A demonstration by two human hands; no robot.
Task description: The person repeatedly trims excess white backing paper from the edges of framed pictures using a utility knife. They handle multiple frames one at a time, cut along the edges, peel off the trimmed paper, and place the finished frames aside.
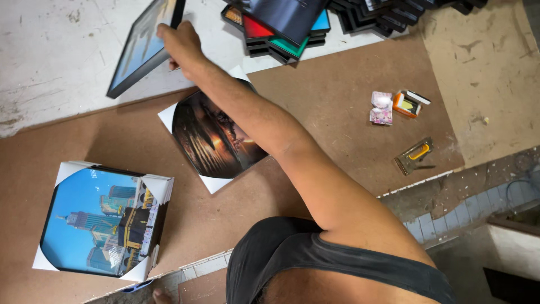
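While outstretched, right hand on frame.

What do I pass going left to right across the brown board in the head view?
Blue framed picture with white corner guards → dark sunset picture with white corners → small pink packet → orange-and-white box, with the orange-handled tool just below it.

The person wore a sleeveless top of dark grey, almost black cloth, cut with a wide armhole that left the whole shoulder and arm uncovered. Its edge ran in a smooth curved band around the shoulder, with soft folds gathered beneath it near the chest. The arm was bare from shoulder to wrist, without a watch, band or glove, and the hand carried no ring that could be seen
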